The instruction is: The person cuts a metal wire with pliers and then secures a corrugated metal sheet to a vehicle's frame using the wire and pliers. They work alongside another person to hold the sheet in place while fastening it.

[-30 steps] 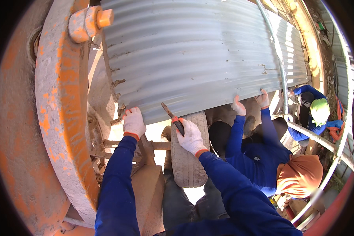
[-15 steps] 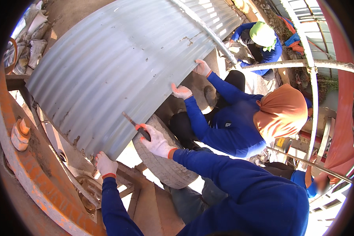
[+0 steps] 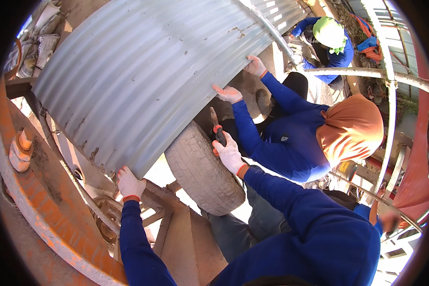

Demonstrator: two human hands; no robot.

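Observation:
A large corrugated metal sheet [image 3: 143,81] slopes across the upper left. My left hand [image 3: 130,184], in a pale glove with an orange cuff, grips its near corner. My right hand [image 3: 229,156], gloved alike, is closed round the black and red handle of a flat-bladed hand tool [image 3: 217,125]. Its worn metal blade points up and away, clear of the sheet's edge. Just left of this hand stands a dusty tyre [image 3: 202,167]. Farther along the same edge, a co-worker's two gloved hands [image 3: 229,94] touch the sheet.
The co-worker in an orange head cover [image 3: 350,126] crouches close on my right. Beyond, another person [image 3: 331,43] crouches by a metal pole [image 3: 274,33]. An orange steel beam [image 3: 47,224] with a large bolt [image 3: 21,150] curves along the left. Brown steel framework [image 3: 176,224] lies below me.
My right hand has drawn the tool right and away from the sheet's edge, and its blade now points more upright. My left hand stays at the corner. The view has shifted slightly.

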